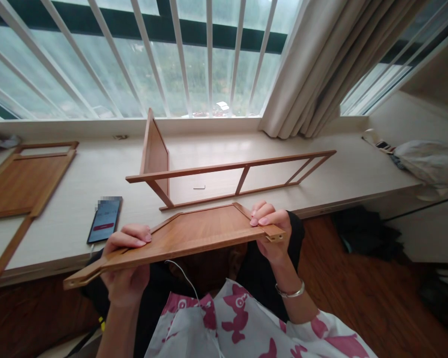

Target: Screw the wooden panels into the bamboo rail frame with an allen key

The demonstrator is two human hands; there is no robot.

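A brown wooden panel point(201, 229) with raised edge strips is held above my lap, slightly tilted. My left hand point(129, 253) grips its left end, thumb and fingers on opposite faces. At the other end my right hand point(271, 223) clasps the panel near a corner that has small holes in its end. Just beyond stands a slim wooden frame point(242, 174) with crossbars, on its long side on the white ledge. Joined to the frame's left end is an upright wooden board point(155, 149).
Another wooden panel with long legs point(30, 184) lies at the left, overhanging the ledge point(358, 174). A phone point(105, 219) with a white cable rests near my left hand. A small thin piece point(199, 187) lies inside the frame. Curtain point(321, 64) and barred window stand behind; a cloth bundle point(429, 161) is far right.
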